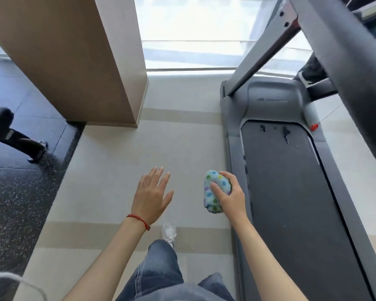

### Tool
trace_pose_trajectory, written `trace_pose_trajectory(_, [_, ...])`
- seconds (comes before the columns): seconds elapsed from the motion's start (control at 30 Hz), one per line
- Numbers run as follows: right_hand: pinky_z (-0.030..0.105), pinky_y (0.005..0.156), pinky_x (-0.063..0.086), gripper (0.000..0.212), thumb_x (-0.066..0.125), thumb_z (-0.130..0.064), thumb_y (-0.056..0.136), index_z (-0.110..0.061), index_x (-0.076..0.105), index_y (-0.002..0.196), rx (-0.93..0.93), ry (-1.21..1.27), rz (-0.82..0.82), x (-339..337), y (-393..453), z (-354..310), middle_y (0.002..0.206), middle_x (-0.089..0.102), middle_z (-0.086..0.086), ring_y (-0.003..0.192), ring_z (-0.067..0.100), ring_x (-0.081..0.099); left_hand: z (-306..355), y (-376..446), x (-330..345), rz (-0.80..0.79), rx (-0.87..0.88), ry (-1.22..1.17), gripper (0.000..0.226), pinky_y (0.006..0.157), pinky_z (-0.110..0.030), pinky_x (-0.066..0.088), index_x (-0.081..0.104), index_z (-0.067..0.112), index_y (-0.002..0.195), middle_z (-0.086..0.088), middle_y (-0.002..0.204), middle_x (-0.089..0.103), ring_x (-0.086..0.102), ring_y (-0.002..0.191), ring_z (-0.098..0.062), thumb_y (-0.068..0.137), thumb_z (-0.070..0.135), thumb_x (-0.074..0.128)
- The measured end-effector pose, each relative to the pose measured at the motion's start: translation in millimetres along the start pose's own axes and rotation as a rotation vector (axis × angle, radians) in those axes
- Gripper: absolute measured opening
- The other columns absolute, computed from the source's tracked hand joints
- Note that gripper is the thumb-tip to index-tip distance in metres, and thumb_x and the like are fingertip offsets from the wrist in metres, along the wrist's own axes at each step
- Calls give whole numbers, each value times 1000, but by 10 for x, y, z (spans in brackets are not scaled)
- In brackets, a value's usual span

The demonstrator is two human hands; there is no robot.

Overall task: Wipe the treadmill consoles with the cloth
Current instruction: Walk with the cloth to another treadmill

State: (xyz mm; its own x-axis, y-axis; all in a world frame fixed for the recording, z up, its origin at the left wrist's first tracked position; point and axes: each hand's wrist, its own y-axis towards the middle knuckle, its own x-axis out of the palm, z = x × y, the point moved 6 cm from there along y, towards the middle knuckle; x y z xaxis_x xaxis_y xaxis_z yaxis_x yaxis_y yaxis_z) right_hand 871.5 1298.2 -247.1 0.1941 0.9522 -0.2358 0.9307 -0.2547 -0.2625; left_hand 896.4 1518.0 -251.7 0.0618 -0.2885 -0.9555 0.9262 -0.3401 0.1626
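While left hand point(151, 195) splayed, right hand point(231, 197) around cloth point(213, 192)

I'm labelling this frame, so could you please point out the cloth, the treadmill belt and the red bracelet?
cloth point(211, 196), head view, on the dotted blue fabric left of the gripping thumb.
treadmill belt point(291, 192), head view, on the middle of the dark running surface.
red bracelet point(139, 220), head view, on the cord across the left wrist.
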Motion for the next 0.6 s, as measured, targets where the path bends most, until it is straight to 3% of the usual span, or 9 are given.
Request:
trace_pose_trajectory(0.27, [16,59,54,35,67,-20,83,-26,53,114,5,73,73,135,1061,-546,94,60,-12,83,6,64,-398,1270,-92,-22,61,18,51,91,-52,47,60,2,116,-21,121,58,52,115,-37,85,36,38])
trace_pose_trajectory(0.6, [7,54,47,33,67,-19,83,-28,53,111,-43,83,61,-5,2432,-978,92,60,-13,80,2,61,-481,2712,141,-28,75,0,49,93,-52,45,53,5,121,-21,123,57,44,119,-33,88,38,37])
